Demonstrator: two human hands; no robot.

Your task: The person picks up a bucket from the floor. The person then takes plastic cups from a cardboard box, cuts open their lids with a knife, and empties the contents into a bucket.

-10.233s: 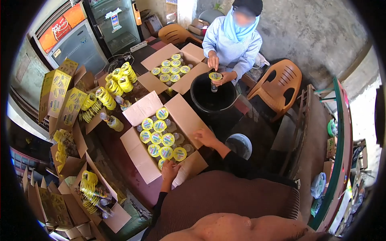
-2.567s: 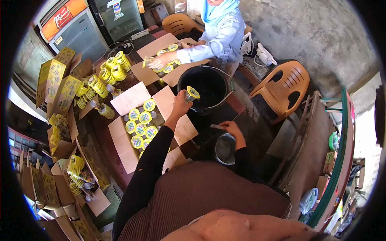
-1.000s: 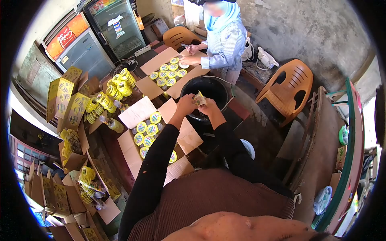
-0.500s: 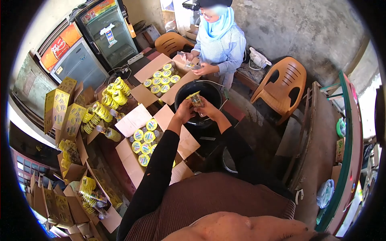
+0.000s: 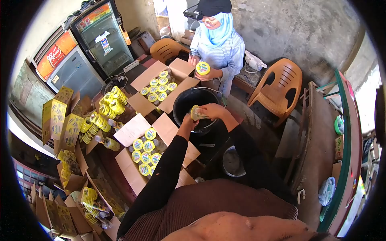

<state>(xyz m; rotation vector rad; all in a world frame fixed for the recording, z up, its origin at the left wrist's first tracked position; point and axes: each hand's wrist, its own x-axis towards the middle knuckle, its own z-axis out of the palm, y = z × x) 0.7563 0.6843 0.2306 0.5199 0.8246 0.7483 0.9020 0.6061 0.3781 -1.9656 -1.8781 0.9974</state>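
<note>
Over the black bucket [image 5: 179,105], my two hands hold a clear plastic cup with yellow printing [image 5: 196,113]. It is tipped on its side, one end facing left. My left hand [image 5: 189,122] is closed around its lower left part. My right hand [image 5: 213,111] grips it from the right, fingers wrapped over its top. Whatever is inside the cup is too small to make out. Left of my left forearm, an open cardboard box [image 5: 132,164] holds several cups with yellow lids [image 5: 147,145].
Across the bucket stands a co-worker [image 5: 223,52] holding a yellow-lidded cup [image 5: 203,68]. Before them is another open box [image 5: 141,103] of cups. Stacked yellow cups [image 5: 116,106] and cartons [image 5: 66,120] crowd the left. An orange chair [image 5: 281,82] stands right; a basin [image 5: 233,162] sits below my right arm.
The cup in my hands has turned from roughly upright to lying on its side, and my hands have dropped slightly. The co-worker's cup now shows its yellow lid towards me.
</note>
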